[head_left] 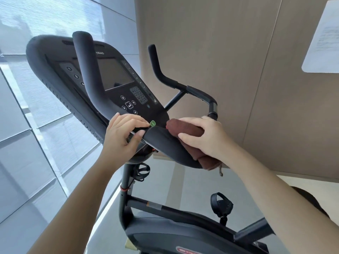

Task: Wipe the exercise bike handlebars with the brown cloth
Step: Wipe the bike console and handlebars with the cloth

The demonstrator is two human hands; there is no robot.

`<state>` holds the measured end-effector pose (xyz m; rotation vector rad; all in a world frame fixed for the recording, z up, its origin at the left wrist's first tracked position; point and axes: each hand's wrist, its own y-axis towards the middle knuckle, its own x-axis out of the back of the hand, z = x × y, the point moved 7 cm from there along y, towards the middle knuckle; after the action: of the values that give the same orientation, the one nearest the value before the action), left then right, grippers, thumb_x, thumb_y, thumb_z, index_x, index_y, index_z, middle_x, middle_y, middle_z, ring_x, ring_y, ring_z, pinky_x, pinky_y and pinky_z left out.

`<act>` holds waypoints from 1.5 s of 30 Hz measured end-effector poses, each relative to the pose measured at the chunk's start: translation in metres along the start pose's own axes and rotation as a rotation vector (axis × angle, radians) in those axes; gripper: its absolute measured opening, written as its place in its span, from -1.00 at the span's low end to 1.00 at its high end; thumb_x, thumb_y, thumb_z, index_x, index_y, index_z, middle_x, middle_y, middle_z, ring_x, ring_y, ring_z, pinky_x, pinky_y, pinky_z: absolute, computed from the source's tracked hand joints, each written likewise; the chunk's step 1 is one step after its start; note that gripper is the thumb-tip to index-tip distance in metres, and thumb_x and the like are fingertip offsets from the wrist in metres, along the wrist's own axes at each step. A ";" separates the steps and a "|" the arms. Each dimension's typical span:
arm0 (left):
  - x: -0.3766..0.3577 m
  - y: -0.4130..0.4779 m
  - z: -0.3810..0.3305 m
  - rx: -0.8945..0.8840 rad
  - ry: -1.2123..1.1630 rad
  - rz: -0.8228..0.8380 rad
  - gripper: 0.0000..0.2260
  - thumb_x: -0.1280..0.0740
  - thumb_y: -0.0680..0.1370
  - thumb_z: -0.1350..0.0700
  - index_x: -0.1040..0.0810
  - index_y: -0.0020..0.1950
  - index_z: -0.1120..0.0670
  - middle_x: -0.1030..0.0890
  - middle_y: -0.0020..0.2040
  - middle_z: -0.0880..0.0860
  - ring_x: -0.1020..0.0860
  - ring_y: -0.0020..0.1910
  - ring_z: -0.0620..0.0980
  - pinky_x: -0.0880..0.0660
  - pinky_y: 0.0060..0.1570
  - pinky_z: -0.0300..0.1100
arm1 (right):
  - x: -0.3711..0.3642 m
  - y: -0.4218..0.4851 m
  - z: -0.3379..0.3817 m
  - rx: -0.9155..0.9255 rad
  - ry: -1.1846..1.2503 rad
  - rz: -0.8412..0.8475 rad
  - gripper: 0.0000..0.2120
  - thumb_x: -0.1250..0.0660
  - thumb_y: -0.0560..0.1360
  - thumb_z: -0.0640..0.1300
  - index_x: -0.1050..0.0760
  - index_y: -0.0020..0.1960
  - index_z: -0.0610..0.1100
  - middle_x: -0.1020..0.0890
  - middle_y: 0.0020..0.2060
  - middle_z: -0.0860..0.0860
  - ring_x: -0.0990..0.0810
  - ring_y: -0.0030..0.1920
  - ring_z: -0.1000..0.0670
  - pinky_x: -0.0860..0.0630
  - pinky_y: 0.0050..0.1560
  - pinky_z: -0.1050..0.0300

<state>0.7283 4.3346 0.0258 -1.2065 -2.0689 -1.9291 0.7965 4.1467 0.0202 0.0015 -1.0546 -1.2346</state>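
Observation:
The exercise bike's black handlebars curve across the middle of the view, with one padded horn rising at left and a thinner horn at right. My right hand presses the folded brown cloth onto the padded bar; the cloth's lower end hangs below the bar near my wrist. My left hand grips the bar's left section just below the console, thumb on top. Part of the cloth is hidden under my right palm.
The bike's console with a dark screen and keypads tilts behind the bars. A beige wall panel with a white notice stands close at right. Window blinds fill the left. The bike frame, bottle cage and pedal lie below.

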 end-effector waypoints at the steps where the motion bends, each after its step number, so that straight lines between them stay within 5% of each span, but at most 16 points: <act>1: 0.000 0.000 0.000 0.002 0.000 -0.001 -0.68 -0.14 0.52 0.02 -0.61 -0.05 0.17 -0.58 -0.02 -0.02 -0.51 0.01 0.01 -0.10 0.32 -0.15 | 0.005 -0.002 -0.009 -0.010 -0.002 0.003 -0.63 -0.38 0.33 0.11 -0.45 0.12 0.34 -0.52 -0.09 0.02 -0.52 0.00 -0.03 -0.45 0.08 0.09; 3: 0.001 0.000 0.000 0.008 -0.004 -0.006 -0.68 -0.14 0.52 0.01 -0.61 -0.05 0.17 -0.56 -0.02 -0.04 -0.51 0.00 -0.01 -0.07 0.33 -0.23 | 0.015 -0.008 -0.028 -0.032 -0.007 0.002 -0.66 -0.39 0.34 0.07 -0.49 0.09 0.33 -0.54 -0.07 -0.01 -0.53 0.01 -0.05 -0.42 0.05 0.12; 6: 0.001 0.001 -0.002 0.007 -0.011 0.000 -0.68 -0.14 0.52 0.02 -0.61 -0.05 0.18 -0.58 -0.02 -0.01 -0.52 0.01 0.03 -0.15 0.30 -0.05 | 0.026 -0.017 -0.044 -0.064 -0.014 -0.020 -0.67 -0.41 0.36 0.02 -0.52 0.09 0.30 -0.53 -0.11 0.06 -0.53 -0.02 0.00 -0.35 -0.04 0.21; 11: 0.002 0.000 -0.003 0.032 -0.037 -0.003 -0.70 -0.16 0.51 0.04 -0.61 -0.05 0.19 -0.60 -0.01 0.04 -0.52 0.03 0.04 -0.13 0.31 -0.08 | 0.023 -0.002 -0.011 -0.040 0.118 -0.036 -0.73 -0.42 0.38 0.03 -0.56 0.06 0.23 -0.58 -0.15 0.38 -0.53 -0.06 0.37 -0.38 -0.06 0.52; 15: 0.002 -0.001 -0.002 0.008 -0.041 -0.026 -0.83 -0.27 0.51 0.16 -0.63 -0.06 0.19 -0.57 -0.03 -0.03 -0.50 0.01 -0.01 -0.18 0.28 0.02 | -0.012 0.007 0.042 0.106 0.051 -0.033 -0.69 -0.40 0.37 0.07 -0.54 0.11 0.19 -0.47 -0.25 0.36 -0.47 -0.16 0.37 -0.34 -0.14 0.55; 20: 0.000 0.001 0.004 -0.098 -0.030 -0.024 -0.76 -0.22 0.53 0.06 -0.63 -0.07 0.14 -0.64 -0.04 0.00 -0.56 0.00 0.03 -0.31 0.12 0.12 | 0.013 0.000 -0.002 -0.130 -0.046 -0.056 -0.72 -0.41 0.38 0.00 -0.58 0.08 0.18 -0.53 -0.25 0.38 -0.49 -0.11 0.21 -0.34 -0.12 0.55; 26: 0.002 0.006 0.012 -0.250 -0.074 -0.054 -0.83 -0.27 0.52 0.05 -0.64 -0.08 0.06 -0.65 -0.06 -0.06 -0.56 -0.03 -0.07 -0.25 0.08 -0.11 | 0.029 -0.033 -0.008 -0.387 -0.066 -0.292 -0.71 -0.39 0.44 -0.05 -0.55 0.15 0.06 -0.61 -0.04 0.15 -0.53 0.04 0.08 -0.35 0.03 0.26; 29: 0.002 0.006 0.014 -0.312 -0.093 -0.067 -0.83 -0.27 0.52 0.05 -0.64 -0.05 0.04 -0.65 -0.06 -0.08 -0.50 -0.01 -0.10 -0.16 0.07 -0.21 | 0.015 -0.041 0.031 -0.329 0.013 -0.475 -0.62 -0.39 0.43 -0.03 -0.50 0.24 0.06 -0.59 0.11 0.12 -0.52 0.11 0.12 -0.39 0.14 0.24; 33: 0.006 0.007 0.016 -0.361 -0.113 -0.064 -0.83 -0.28 0.50 0.08 -0.64 -0.03 0.04 -0.65 -0.06 -0.06 -0.54 -0.05 -0.03 -0.17 0.04 -0.20 | -0.035 -0.048 0.085 -0.241 -0.203 -0.695 -0.57 -0.36 0.42 0.07 -0.41 0.28 0.13 -0.44 0.04 0.05 -0.48 -0.02 0.07 -0.29 -0.11 0.45; 39: 0.009 0.004 0.017 -0.393 -0.130 -0.072 -0.86 -0.31 0.48 0.14 -0.65 -0.04 0.07 -0.65 -0.10 -0.02 -0.58 -0.11 0.07 -0.21 0.09 -0.13 | -0.074 -0.057 0.112 -0.167 -0.394 -1.145 -0.64 -0.40 0.42 -0.01 -0.55 0.18 -0.11 -0.51 0.02 -0.19 -0.53 0.03 -0.13 -0.51 -0.04 0.15; 45: 0.005 0.005 0.020 -0.424 -0.135 -0.106 -0.88 -0.33 0.49 0.14 -0.64 -0.04 0.10 -0.64 -0.12 0.02 -0.58 -0.12 0.11 -0.21 0.14 -0.08 | -0.072 -0.072 0.096 -0.029 -0.542 -1.220 -0.70 -0.42 0.42 -0.11 -0.57 0.13 -0.18 -0.51 -0.03 -0.24 -0.55 -0.02 -0.18 -0.57 -0.02 0.06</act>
<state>0.7368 4.3541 0.0282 -1.3551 -1.8699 -2.4927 0.6833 4.2225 -0.0108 0.3514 -1.5729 -2.4366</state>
